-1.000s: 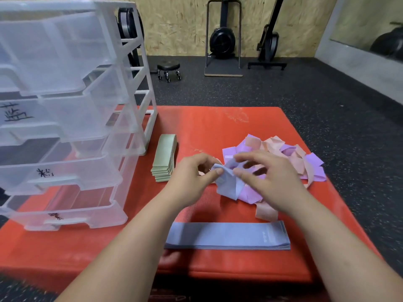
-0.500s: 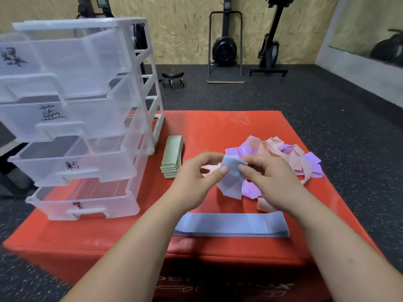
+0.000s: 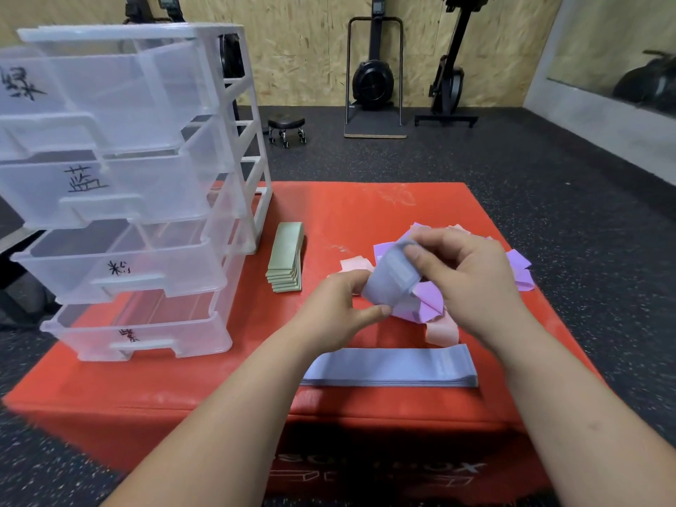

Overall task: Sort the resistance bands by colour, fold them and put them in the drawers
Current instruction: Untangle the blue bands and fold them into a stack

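Both hands, left hand (image 3: 331,309) & right hand (image 3: 472,276), pinch a crumpled blue-grey fabric band (image 3: 393,278) above the red padded worktop (image 3: 365,214), right of the clear plastic drawer unit (image 3: 139,199), w/ flat blue-grey band stack (image 3: 391,367) nearer the viewer.

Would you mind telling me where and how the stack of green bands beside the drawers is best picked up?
Pinch the stack of green bands across its long sides near the middle, coming from above. It is narrow, several layers high, lying flat on the red mat, so a mid-length pinch probably keeps the layers together.
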A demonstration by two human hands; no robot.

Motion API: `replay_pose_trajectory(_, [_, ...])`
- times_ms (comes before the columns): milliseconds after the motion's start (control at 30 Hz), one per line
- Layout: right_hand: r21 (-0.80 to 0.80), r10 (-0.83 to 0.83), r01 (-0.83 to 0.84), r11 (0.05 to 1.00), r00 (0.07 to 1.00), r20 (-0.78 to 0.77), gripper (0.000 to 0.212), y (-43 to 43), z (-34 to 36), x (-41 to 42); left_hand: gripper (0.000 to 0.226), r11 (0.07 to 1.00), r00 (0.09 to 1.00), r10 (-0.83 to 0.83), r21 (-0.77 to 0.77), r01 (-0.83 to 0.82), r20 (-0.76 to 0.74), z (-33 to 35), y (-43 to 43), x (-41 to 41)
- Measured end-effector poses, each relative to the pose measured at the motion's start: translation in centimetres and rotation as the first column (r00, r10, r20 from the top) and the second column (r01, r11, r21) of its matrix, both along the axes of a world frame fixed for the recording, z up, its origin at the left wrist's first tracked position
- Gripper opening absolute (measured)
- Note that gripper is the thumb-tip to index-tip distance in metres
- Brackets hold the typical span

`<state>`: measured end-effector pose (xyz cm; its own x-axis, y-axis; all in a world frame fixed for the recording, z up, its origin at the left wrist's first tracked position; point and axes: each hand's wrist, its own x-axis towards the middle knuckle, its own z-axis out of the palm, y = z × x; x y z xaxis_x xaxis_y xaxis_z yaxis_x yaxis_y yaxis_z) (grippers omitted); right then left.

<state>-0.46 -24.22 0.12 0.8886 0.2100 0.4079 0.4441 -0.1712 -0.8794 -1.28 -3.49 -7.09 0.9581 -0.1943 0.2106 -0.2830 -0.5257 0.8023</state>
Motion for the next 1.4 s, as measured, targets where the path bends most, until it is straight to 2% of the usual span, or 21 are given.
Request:
replay_pose_trajectory(100, [0.168,-0.086,0.087,0.982,0.996,-0.012,0.015,-1.3,0.5,0.4,0.025,0.993,0.998,0.041,0.113,-0.036,-0.043,-0.4,0.7,0.5])
replay_pose_trajectory(233, [0.251,-0.197,0.209,0.945,0.978,-0.074,0.014,-3.6,-0.2,1.4,0.018,0.987,0.994,0.040,0.160,-0.023,-0.101,-1.0,1.7,0.9])
replay_pose_trajectory(300, [0.240,-0.268,0.291,0.926,0.956,-0.121,0.014,-4.7,-1.2,2.2,0.018,0.991,0.992,0.052,0.132,-0.036,-0.118,-1.1,2.4,1.1])
replay_pose_trajectory(433, [0.098,-0.363,0.398,0.912,0.895,-0.259,0.011,-7.1,-3.9,4.0,0.023,0.986,0.988,0.126,0.125,-0.114,-0.092,-0.9,4.2,1.4])
replay_pose_trajectory(567, [0.041,-0.341,0.384,0.922,0.859,-0.382,0.012,-8.3,-5.1,4.6,0.019,0.981,0.975,0.178,0.104,-0.165,-0.133,-1.0,5.8,1.3])
replay_pose_trajectory(733, [0.063,-0.291,0.351,0.934,0.853,-0.434,0.016,-8.1,-5.3,4.4,0.016,0.975,0.956,0.203,0.137,-0.177,-0.210,-1.0,6.4,0.6])
replay_pose_trajectory(933, [0.038,-0.306,0.358,0.933,0.844,-0.441,0.019,-8.4,-5.9,4.7,0.032,0.947,0.933,0.290,0.201,-0.249,-0.211,-1.5,7.6,0.6])
replay_pose_trajectory(1033, [-0.017,-0.306,0.334,0.943,0.842,-0.445,0.021,-8.6,-6.5,4.5,0.029,0.949,0.919,0.310,0.137,-0.284,-0.243,-1.3,7.6,0.3])
replay_pose_trajectory(1267, [-0.132,-0.318,0.290,0.948,0.842,-0.436,0.025,-8.9,-7.1,3.8,0.004,0.939,0.918,0.327,-0.029,-0.342,-0.223,-0.4,8.0,-0.6])
replay_pose_trajectory(1400, [-0.133,-0.314,0.284,0.949,0.853,-0.417,0.025,-9.1,-6.6,2.6,0.020,0.905,0.905,0.404,-0.087,-0.417,-0.134,-0.3,8.5,-1.8])
